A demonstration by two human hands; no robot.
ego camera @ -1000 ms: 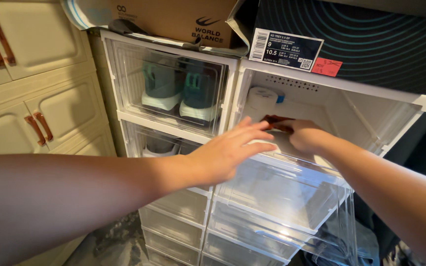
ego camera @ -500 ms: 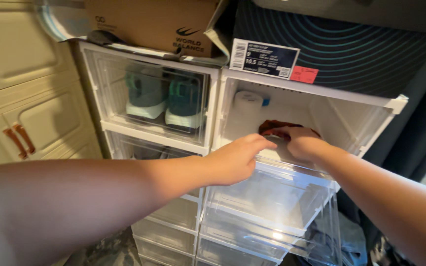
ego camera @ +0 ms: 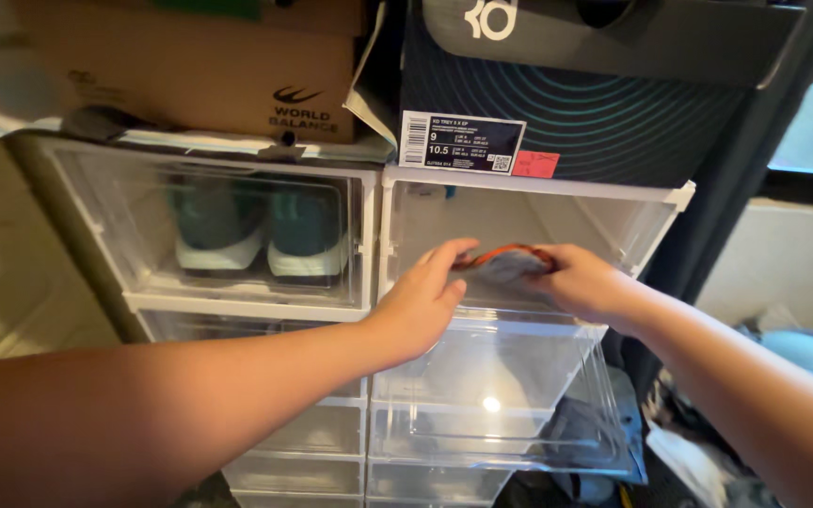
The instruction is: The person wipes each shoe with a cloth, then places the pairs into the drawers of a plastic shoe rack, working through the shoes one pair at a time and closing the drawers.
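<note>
Left hand (ego camera: 422, 303): my fingers curl onto the grey, orange-trimmed shoe (ego camera: 505, 266).
Right hand (ego camera: 583, 280): fingers clamped on the shoe's far side.
Around: clear plastic open-fronted shoe box (ego camera: 613, 216).

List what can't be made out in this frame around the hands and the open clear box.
- Grey and orange item, head view: mostly covered by the left hand and right hand; its kind is unclear.
- Teal shoes, head view: blurred behind the closed clear door; details unreadable.
- Lower clear boxes, head view: glare and stacked doors hide contents.
- Brown cardboard box, head view: cut off by the top edge.
</note>
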